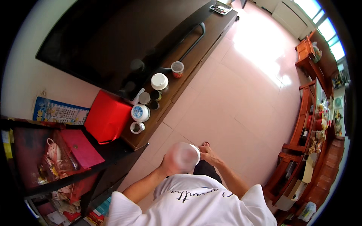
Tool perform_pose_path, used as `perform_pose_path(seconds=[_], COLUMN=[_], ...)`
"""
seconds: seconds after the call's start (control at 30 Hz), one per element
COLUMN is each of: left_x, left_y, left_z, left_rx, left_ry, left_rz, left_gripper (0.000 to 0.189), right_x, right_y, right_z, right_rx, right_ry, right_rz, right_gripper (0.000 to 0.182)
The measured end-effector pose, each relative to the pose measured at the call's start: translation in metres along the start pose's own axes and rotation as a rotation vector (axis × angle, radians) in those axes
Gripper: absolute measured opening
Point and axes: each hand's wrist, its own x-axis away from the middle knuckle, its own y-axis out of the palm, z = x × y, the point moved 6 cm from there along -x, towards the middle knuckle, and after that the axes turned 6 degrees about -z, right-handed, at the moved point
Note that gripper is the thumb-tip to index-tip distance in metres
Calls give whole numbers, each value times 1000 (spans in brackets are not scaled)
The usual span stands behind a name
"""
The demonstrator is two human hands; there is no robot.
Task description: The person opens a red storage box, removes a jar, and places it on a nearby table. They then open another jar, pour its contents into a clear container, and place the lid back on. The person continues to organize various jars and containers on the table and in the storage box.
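Note:
My left hand grips the body of a clear plastic jar, held tilted on its side before my waist. The jar's base faces up and to the left, blurred in part. At the jar's other end my right hand has its fingers on a white lid. Whether the lid is tight or loose cannot be told. On the low brown TV cabinet to the left stand a white-lidded jar, a jar with a blue-printed lid, a small white-rimmed jar and a clear cup.
Behind the jars stands a large dark television. A red bag and a shelf unit with a pink box are at the left. Pink floor tiles stretch to wooden furniture on the right.

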Motion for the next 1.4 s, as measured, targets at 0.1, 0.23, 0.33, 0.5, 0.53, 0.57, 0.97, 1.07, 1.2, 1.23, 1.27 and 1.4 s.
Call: perform_pose_path(seconds=[0.1, 0.23, 0.33, 0.5, 0.53, 0.57, 0.97, 1.07, 1.2, 1.23, 1.27, 1.4], left_x=[-18, -53, -87, -144, -156, -166, -261, -319, -397, -413, -427, -510], left_y=[42, 75, 123, 233, 253, 272, 402, 418, 481, 495, 527, 589], left_z=[-29, -79, -112, -190, -209, -225, -258, -260, -260, -261, -261, -275], left_rx=[540, 352, 375, 380, 343, 305, -849, -1260, -1044, -1029, -943, -1354], left_ry=[-251, -252, -308, -381, -396, -411, -567, -269, -406, -419, -421, -235], left_rz=[-12, 76, 111, 40, -4, -47, -577, -789, -818, -874, -955, -1123], left_gripper=[56, 58, 54, 52, 53, 54, 76, 71, 83, 85, 86, 104], right_x=[36, 98, 140, 222, 237, 245, 332, 346, 373, 382, 395, 437], right_y=[-22, -71, -122, -193, -201, -208, -309, -359, -435, -452, -467, -534], right_z=[37, 82, 149, 226, 229, 239, 282, 276, 280, 274, 273, 260], right_rx=[30, -281, -628, -979, -1049, -1188, -1470, -1405, -1686, -1665, -1646, -1608], right_ry=[-172, -42, -227, -282, -274, -390, -666, -635, -674, -702, -718, -766], right_rz=[158, 490, 758, 925, 893, 800, 514, 707, 854, 903, 961, 1222], right_gripper=[41, 28, 18, 19, 24, 25, 28, 25, 20, 21, 21, 25])
